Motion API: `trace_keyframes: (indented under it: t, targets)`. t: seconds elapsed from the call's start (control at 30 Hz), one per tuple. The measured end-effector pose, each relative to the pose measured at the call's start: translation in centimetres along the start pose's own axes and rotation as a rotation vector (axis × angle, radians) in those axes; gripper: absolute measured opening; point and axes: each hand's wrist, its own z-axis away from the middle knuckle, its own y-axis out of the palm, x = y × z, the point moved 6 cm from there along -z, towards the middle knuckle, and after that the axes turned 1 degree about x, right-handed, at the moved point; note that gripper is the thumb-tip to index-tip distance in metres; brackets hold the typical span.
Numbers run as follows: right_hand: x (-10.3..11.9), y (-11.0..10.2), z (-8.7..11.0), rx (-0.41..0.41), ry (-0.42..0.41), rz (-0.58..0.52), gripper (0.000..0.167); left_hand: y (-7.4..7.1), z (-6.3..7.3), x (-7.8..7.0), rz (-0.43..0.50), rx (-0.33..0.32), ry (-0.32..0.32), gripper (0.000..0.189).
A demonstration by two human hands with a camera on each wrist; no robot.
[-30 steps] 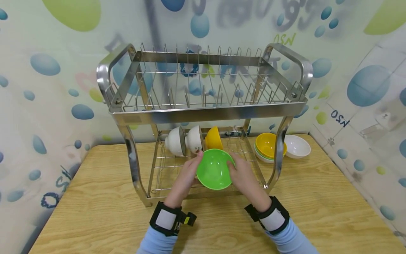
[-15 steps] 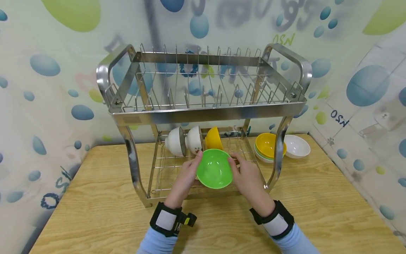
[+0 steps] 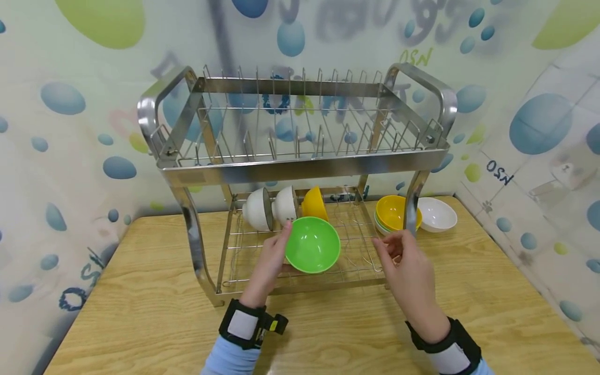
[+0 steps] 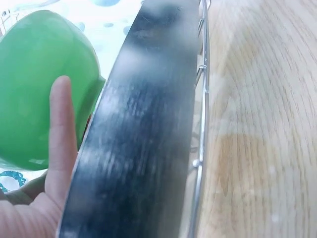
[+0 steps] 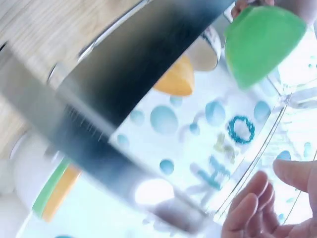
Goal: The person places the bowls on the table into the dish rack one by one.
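My left hand holds a green bowl by its left side, thumb at the rim, in front of the rack's lower tier. The bowl's inside faces me. In the left wrist view a finger lies along the outside of the green bowl. My right hand is off to the right, apart from the bowl, fingers loosely bent and holding nothing. It is near the rack's right front leg. Two white bowls and a yellow bowl stand on edge in a row at the back of the lower tier.
The two-tier metal dish rack stands on a wooden table against a patterned wall. Beyond its right leg is a stack of bowls with a yellow bowl on top. A white bowl sits beside the stack.
My right hand has let go of the green bowl and moved right, toward the rack's right leg. My left hand still holds the bowl, nearly in the same place.
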Motion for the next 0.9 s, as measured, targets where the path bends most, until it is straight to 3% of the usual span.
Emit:
trace_keyframes:
  t: [0.23,0.43,0.53,0.67,0.9]
  targets:
    - [-2.5,-1.6,0.5,-0.004,0.144,0.046,0.05,-0.4,0.0,0.1,0.014,-0.017,0.007,0.069]
    - [-4.1,-1.7,0.8,0.106,0.229,0.074,0.063,-0.7,0.0,0.1,0.015,-0.021,0.02,0.069]
    - [-4.7,-0.9,1.0,0.217,0.238,0.054,0.06,-0.8,0.0,0.1,0.014,-0.034,0.016,0.07]
    - [-4.9,0.2,1.2,0.324,0.189,0.02,0.047,-1.0,0.0,0.2,0.028,-0.049,0.003,0.069]
    - [-5.0,0.6,1.3,0.34,0.147,-0.036,0.023,-1.3,0.1,0.2,0.057,-0.06,-0.004,0.068]
